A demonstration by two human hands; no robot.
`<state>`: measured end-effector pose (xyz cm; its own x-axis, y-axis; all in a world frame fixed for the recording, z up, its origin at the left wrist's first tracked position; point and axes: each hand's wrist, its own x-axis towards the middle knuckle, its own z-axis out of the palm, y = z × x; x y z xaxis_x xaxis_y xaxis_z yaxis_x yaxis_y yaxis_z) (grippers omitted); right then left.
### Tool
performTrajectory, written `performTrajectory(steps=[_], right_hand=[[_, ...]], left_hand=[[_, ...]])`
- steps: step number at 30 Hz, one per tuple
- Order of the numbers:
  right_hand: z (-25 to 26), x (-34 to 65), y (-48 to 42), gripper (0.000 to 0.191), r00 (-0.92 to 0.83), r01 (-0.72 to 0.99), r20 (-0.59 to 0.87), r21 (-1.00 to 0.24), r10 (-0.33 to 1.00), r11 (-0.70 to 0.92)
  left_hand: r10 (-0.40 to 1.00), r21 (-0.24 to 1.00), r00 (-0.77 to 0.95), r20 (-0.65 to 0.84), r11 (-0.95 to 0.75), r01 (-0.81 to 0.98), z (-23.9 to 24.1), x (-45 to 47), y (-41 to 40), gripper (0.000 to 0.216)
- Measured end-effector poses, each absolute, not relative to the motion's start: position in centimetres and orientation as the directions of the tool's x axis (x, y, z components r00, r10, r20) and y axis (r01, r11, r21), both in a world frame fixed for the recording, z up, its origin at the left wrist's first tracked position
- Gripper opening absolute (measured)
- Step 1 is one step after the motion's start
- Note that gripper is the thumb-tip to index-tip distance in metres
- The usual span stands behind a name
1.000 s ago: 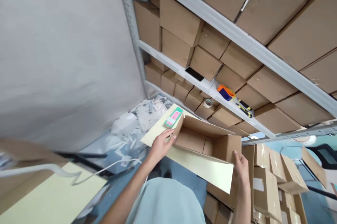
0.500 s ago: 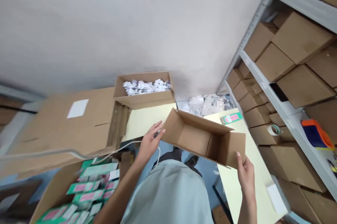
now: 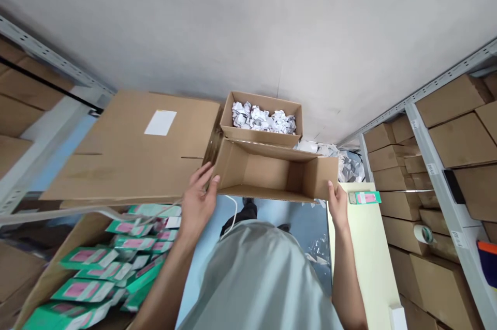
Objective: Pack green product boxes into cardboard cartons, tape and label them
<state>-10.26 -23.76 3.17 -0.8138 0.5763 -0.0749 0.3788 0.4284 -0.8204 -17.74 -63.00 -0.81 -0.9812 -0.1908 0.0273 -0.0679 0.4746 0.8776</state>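
We held the empty carton just on our side of the paper-filled box, our left hand loosely curved against one end and our right hand's grip closed on the flap at the other, probably so that both ends had support and the mouth faced up. Half a second earlier, the carton was off to the right of the paper-filled box; now it lined up in front.

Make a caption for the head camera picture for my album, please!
Left hand and right hand hold an open cardboard box, with crumpled paper in another box just beyond.
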Motion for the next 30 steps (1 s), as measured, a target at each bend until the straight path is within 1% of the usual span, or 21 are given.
performTrajectory(steps=[3,6,8,10,12,14,16,17,20,22,24,26,28,30], right_hand=[[1.8,-15.2,-26.7,0.073,-0.848,0.341,-0.070,-0.830,0.525,0.440],[0.4,-18.8,-29.0,0.073,-0.864,0.351,-0.098,-0.821,0.495,0.450],[-0.2,-20.1,-30.1,0.073,-0.860,0.380,-0.120,-0.800,0.496,0.465],[-0.1,-20.8,-30.7,0.073,-0.854,0.411,-0.126,-0.759,0.505,0.505],[0.7,-21.2,-31.1,0.074,-0.850,0.413,-0.071,-0.706,0.522,0.576],[2.2,-22.0,-31.5,0.073,-0.855,0.367,0.053,-0.641,0.515,0.674],[4.1,-23.6,-31.9,0.067,-0.875,0.281,0.180,-0.569,0.450,0.773],[5.0,-24.7,-32.2,0.063,-0.891,0.234,0.217,-0.534,0.399,0.813],[7.4,-28.9,-33.1,0.051,-0.932,0.102,0.260,-0.478,0.252,0.873],[8.3,-31.8,-33.7,0.046,-0.950,0.034,0.260,-0.462,0.172,0.886],[8.6,-34.5,-34.4,0.041,-0.964,-0.017,0.243,-0.448,0.103,0.894],[8.4,-37.0,-35.1,0.037,-0.979,-0.057,0.201,-0.435,0.035,0.899],[7.8,-39.6,-36.0,0.035,-0.991,-0.088,0.129,-0.416,-0.037,0.905],[6.7,-42.5,-37.4,0.034,-0.994,-0.104,0.020,-0.379,-0.105,0.919]], left_hand=[[-0.224,0.882,-0.973,0.058,0.469,-0.055,-1.7,-20.3,-65.9,0.050],[-0.248,0.878,-0.967,0.052,0.472,-0.074,-3.2,-23.0,-68.1,0.047],[-0.238,0.867,-0.971,0.033,0.490,-0.091,-4.0,-24.4,-69.2,0.045],[-0.189,0.852,-0.982,0.016,0.517,-0.086,-4.0,-25.6,-70.0,0.044],[-0.141,0.843,-0.990,0.004,0.534,-0.073,-3.1,-26.8,-70.3,0.053],[-0.109,0.843,-0.994,0.008,0.535,-0.052,-1.7,-28.3,-70.0,0.070],[-0.072,0.843,-0.997,0.042,0.538,-0.004,-0.4,-30.4,-69.3,0.083],[-0.044,0.838,-0.997,0.065,0.545,0.030,0.0,-31.5,-68.8,0.084],[0.029,0.804,-0.994,0.102,0.586,0.100,0.3,-34.7,-67.6,0.074],[0.054,0.779,-0.996,0.071,0.621,0.089,0.0,-36.1,-67.0,0.060],[0.065,0.755,-0.998,0.026,0.653,0.062,-0.1,-36.5,-66.7,0.047],[0.058,0.724,-0.998,-0.003,0.689,0.038,0.0,-36.2,-66.6,0.040],[0.043,0.688,-0.999,-0.016,0.726,0.021,0.3,-35.8,-66.6,0.038],[0.034,0.662,-0.999,-0.024,0.750,0.010,0.4,-35.7,-66.5,0.036]])
